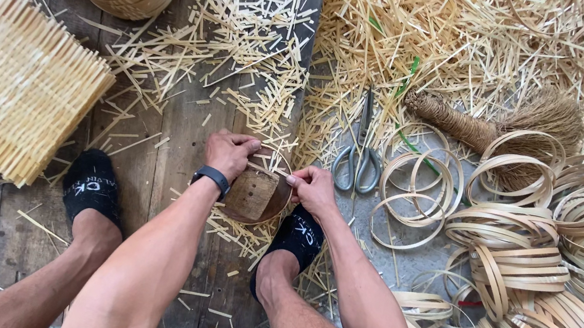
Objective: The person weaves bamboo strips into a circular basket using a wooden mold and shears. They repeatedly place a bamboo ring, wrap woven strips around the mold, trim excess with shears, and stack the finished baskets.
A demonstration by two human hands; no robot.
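1. Round wooden form, brown and ringed by a thin bamboo band, sits between our two hands, just above the toes of our right foot. We have only the head view to read from.
2. Our left hand curls over the form's upper left edge, fingers closed on the rim. Our right hand pinches the right edge with thumb and fingertips pressed together on the band. Both hands touch it, neither nearer than the other; the form lies flat and has no long axis.
3. Right of the form, just beside our right hand, lies one pair of scissors, blades pointing away from us.
4. Further right of the form we count one small fibre brush and a heap of bamboo hoops, too many to count.
5. Left of the form stands one stack of woven bamboo mats; above it, offcut splints are scattered beyond counting.
6. Two black socks flank the form.
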